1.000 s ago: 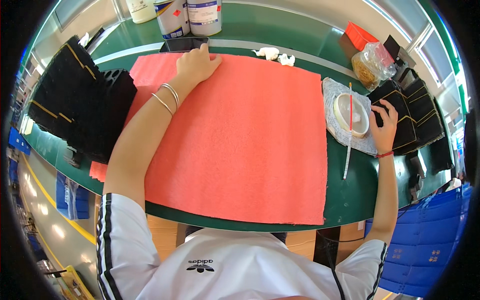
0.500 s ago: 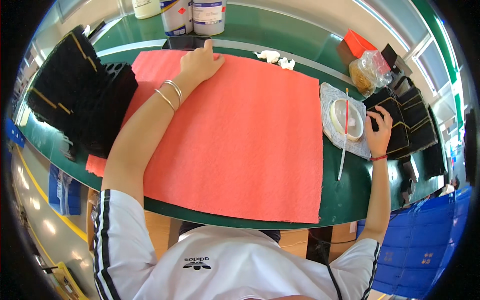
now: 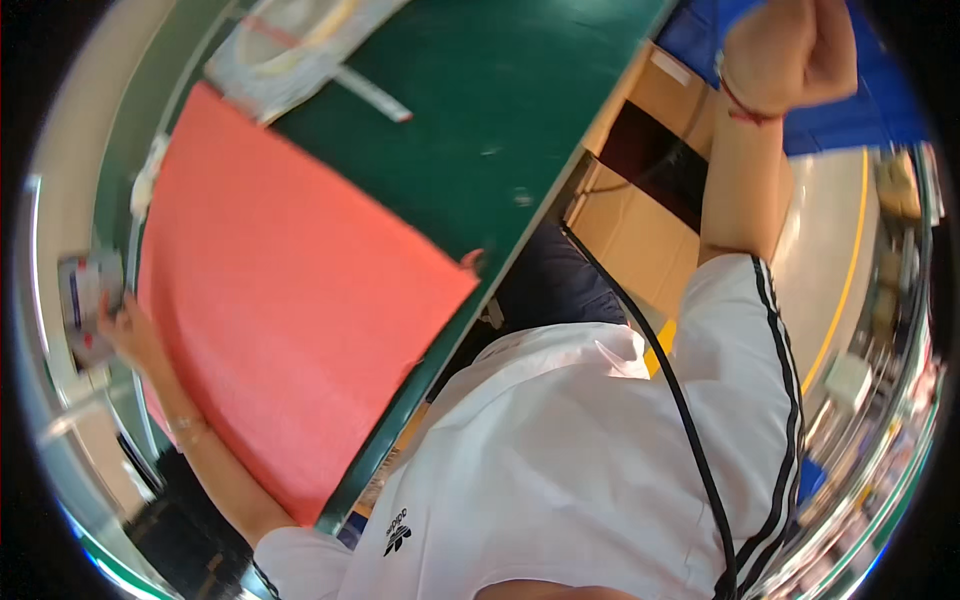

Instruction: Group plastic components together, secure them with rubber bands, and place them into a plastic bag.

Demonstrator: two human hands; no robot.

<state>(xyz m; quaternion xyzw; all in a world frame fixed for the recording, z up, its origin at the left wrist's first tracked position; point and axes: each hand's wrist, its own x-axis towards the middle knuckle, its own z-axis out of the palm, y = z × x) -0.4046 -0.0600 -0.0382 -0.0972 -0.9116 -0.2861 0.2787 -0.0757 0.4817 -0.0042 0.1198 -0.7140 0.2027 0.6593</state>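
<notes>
My left hand (image 3: 130,335) is at the far left, beyond the edge of the pink foam sheet (image 3: 290,300), with its fingers apart. It is blurred and overlaps the view of a white and grey can (image 3: 90,300); whether they touch I cannot tell. My right hand (image 3: 785,60) is raised at the upper right, off the green table (image 3: 450,120), in front of a blue crate (image 3: 870,110). Its fingers are bent and pressed together, partly cut off by the picture's top edge, so what they hold, if anything, is hidden.
A round white dish (image 3: 295,35) stands on a grey pad (image 3: 255,90) at the table's top left, with a thin brush (image 3: 370,92) across it. Cardboard (image 3: 640,230) lies below the table edge. A black cable (image 3: 660,350) runs across my shirt. Black foam blocks (image 3: 190,530) are at lower left.
The view has swung strongly, tilting the table. My right hand has left the spot beside the dish and moved off the table. My left hand remains past the foam sheet's far edge.
</notes>
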